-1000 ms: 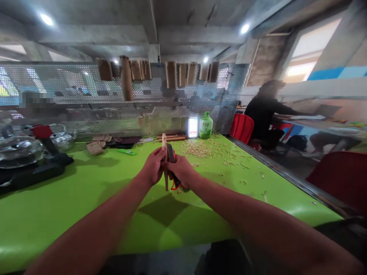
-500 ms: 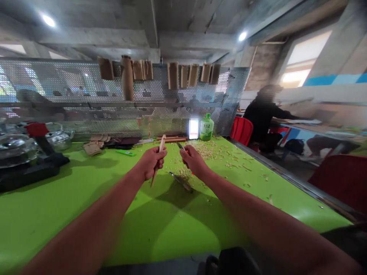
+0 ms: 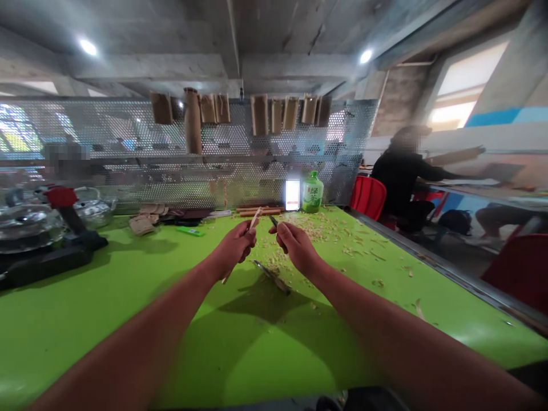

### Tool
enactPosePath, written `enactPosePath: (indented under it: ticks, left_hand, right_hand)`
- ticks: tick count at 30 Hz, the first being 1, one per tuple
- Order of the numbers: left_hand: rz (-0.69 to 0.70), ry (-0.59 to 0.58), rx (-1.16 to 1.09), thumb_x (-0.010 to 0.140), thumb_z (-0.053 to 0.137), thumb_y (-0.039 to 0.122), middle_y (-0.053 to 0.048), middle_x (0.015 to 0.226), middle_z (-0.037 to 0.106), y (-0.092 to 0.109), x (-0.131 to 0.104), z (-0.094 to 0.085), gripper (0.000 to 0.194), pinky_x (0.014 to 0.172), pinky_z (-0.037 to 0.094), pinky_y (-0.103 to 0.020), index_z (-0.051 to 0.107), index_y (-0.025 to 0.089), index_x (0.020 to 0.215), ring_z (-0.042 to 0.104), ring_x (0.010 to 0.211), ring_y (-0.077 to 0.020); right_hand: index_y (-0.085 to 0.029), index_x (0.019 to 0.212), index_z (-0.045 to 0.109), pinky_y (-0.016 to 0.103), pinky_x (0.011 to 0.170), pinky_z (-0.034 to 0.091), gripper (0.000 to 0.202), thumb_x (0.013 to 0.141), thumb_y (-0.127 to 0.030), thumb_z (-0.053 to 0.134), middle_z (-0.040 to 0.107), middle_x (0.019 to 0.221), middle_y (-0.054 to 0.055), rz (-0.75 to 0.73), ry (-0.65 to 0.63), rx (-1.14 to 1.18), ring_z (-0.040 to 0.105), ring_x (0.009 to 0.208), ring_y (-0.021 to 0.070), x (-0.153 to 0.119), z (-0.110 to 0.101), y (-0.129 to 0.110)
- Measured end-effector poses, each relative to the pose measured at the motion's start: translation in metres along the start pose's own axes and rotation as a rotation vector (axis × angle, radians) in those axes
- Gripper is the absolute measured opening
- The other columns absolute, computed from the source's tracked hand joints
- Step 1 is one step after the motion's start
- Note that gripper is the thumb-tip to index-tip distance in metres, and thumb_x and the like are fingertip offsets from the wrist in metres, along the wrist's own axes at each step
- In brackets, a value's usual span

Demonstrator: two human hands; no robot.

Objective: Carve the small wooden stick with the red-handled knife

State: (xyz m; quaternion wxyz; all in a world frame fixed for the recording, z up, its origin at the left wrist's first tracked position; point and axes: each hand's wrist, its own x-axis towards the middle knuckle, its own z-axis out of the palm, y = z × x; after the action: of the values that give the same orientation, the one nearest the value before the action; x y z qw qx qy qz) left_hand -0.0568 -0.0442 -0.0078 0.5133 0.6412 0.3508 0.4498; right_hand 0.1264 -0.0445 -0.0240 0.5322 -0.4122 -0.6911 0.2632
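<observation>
The left hand (image 3: 234, 248) is clenched around a thin wooden stick (image 3: 255, 218), which stands tilted, its pale upper end poking out above the fingers and its lower end showing below the fist over the green table (image 3: 128, 285). The right hand (image 3: 295, 246) is closed on a small knife (image 3: 273, 221) whose dark blade tip points up and toward the stick's top, close to it but apart. A second blade-like tool (image 3: 272, 277) lies flat on the table between the forearms. Wood shavings (image 3: 317, 228) are scattered beyond the hands, reaching toward a green bottle (image 3: 313, 192) and a lit phone (image 3: 292, 194) by the perforated metal screen (image 3: 128, 148). Another person (image 3: 405, 171) sits at a separate bench to the right

This looks like a pause between whittling strokes, blade lifted clear of the wood. Another cut would call for bringing the edge back onto the stick's upper end, with the left grip kept firm and its fingers behind the blade's path
</observation>
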Motion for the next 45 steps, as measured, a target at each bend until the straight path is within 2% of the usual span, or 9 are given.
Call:
enactPosePath:
  ticks: [4,8,13,16,20,27,38,40,45]
  left_hand:
    - [0.040,-0.015,-0.004,0.090,0.054,0.040,0.006,0.068,0.044,0.000,-0.001,0.001,0.033,0.036,0.022,-0.017,0.053,0.021,0.117,0.030,0.041,-0.0032]
    - [0.078,0.011,0.029,0.087,0.058,0.037,0.004,0.069,0.046,0.000,-0.001,0.003,0.032,0.041,0.029,-0.018,0.059,0.018,0.112,0.036,0.046,-0.0046]
    - [0.068,0.000,0.042,0.086,0.059,0.037,0.004,0.067,0.045,0.003,-0.003,0.002,0.024,0.042,0.021,-0.019,0.062,0.017,0.100,0.031,0.046,-0.0039]
    - [0.048,-0.022,0.042,0.087,0.058,0.036,0.005,0.065,0.042,0.007,-0.005,0.002,0.025,0.043,0.021,-0.019,0.062,0.017,0.103,0.030,0.046,-0.0044]
    - [0.025,-0.021,0.024,0.087,0.058,0.038,0.005,0.064,0.042,0.011,-0.007,0.004,0.029,0.043,0.020,-0.019,0.061,0.016,0.107,0.030,0.046,-0.0050]
    - [0.002,0.024,0.086,0.088,0.056,0.038,0.005,0.059,0.039,0.009,-0.007,0.006,0.022,0.044,0.019,-0.021,0.060,0.016,0.087,0.028,0.045,-0.0053]
    - [0.048,0.057,0.209,0.086,0.058,0.036,0.005,0.057,0.037,0.011,-0.008,0.003,0.021,0.049,0.020,-0.024,0.060,0.017,0.079,0.029,0.048,-0.0074]
    - [0.042,0.031,0.200,0.086,0.059,0.036,0.005,0.056,0.037,0.010,-0.007,0.001,0.021,0.049,0.019,-0.024,0.060,0.017,0.077,0.028,0.048,-0.0076]
    - [0.030,0.014,0.254,0.087,0.057,0.036,0.004,0.058,0.039,0.013,-0.009,0.001,0.022,0.049,0.020,-0.024,0.059,0.016,0.077,0.030,0.048,-0.0076]
  right_hand:
    - [-0.020,0.085,0.061,0.024,0.055,0.031,0.052,0.093,-0.063,0.034,0.049,0.065,-0.002,-0.082,-0.070,-0.186,0.043,0.059,0.0124,-0.003,-0.004,-0.006]
    - [-0.020,0.084,0.061,0.026,0.059,0.033,0.050,0.095,-0.059,0.033,0.054,0.068,0.000,-0.075,-0.079,-0.337,0.049,0.065,0.0146,-0.004,-0.006,-0.010]
    - [-0.019,0.086,0.063,0.026,0.060,0.033,0.049,0.096,-0.057,0.033,0.056,0.067,0.000,-0.066,-0.057,-0.374,0.050,0.064,0.0150,-0.001,-0.007,-0.011]
    - [-0.019,0.088,0.062,0.026,0.058,0.031,0.048,0.097,-0.056,0.032,0.057,0.067,0.001,-0.081,-0.078,-0.392,0.050,0.062,0.0147,-0.001,-0.009,-0.012]
    - [-0.021,0.091,0.060,0.026,0.056,0.028,0.044,0.097,-0.054,0.032,0.057,0.068,0.001,-0.095,-0.018,-0.514,0.050,0.060,0.0156,-0.002,-0.011,-0.016]
    - [-0.021,0.080,0.059,0.029,0.055,0.020,0.046,0.097,-0.054,0.031,0.062,0.071,0.006,-0.103,0.038,-0.762,0.048,0.058,0.0165,-0.001,-0.012,-0.016]
    - [-0.021,0.069,0.050,0.025,0.048,0.027,0.057,0.091,-0.069,0.029,0.047,0.050,-0.002,0.064,-0.121,-0.196,0.042,0.044,0.0118,0.002,-0.001,-0.006]
    - [-0.021,0.069,0.050,0.026,0.048,0.026,0.056,0.093,-0.066,0.028,0.049,0.052,-0.001,0.056,-0.127,-0.275,0.042,0.045,0.0122,0.003,-0.002,-0.007]
    - [-0.019,0.076,0.057,0.029,0.052,0.018,0.057,0.096,-0.062,0.025,0.058,0.064,0.006,-0.028,-0.002,-0.783,0.043,0.053,0.0149,0.001,-0.009,-0.015]
